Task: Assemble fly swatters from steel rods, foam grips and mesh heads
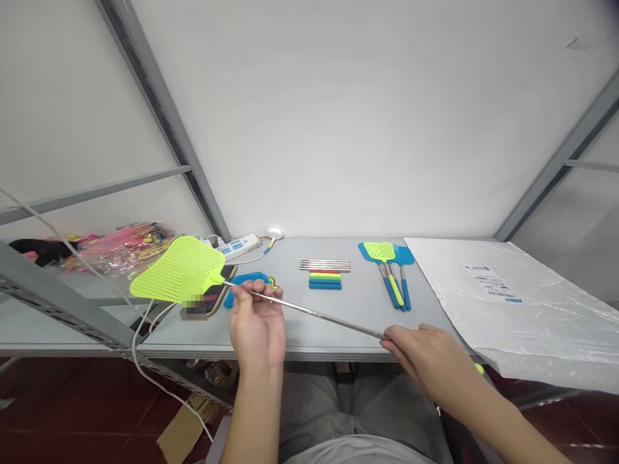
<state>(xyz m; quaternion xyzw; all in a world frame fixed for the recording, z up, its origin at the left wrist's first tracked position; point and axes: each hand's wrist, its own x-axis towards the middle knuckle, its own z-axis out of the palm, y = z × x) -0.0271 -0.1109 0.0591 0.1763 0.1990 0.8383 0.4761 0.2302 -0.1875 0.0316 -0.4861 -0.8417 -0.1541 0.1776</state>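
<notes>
A yellow-green fly swatter with a long metal rod spans both hands, its perforated head at the left. My left hand, palm up, has its fingers closed on the rod just below the head. Farther down the rod, my right hand grips it from above; the hand and forearm hide most of the handle. A yellow-green tip shows beyond the right wrist. On the table lie several metal rods and several coloured handles. Whole fly swatters in blue and yellow-green rest to their right.
Loose blue swatter heads lie behind my left hand, beside a phone. A power strip with cables stands at the back left. A white plastic package covers the table's right side. Metal shelf posts frame the left.
</notes>
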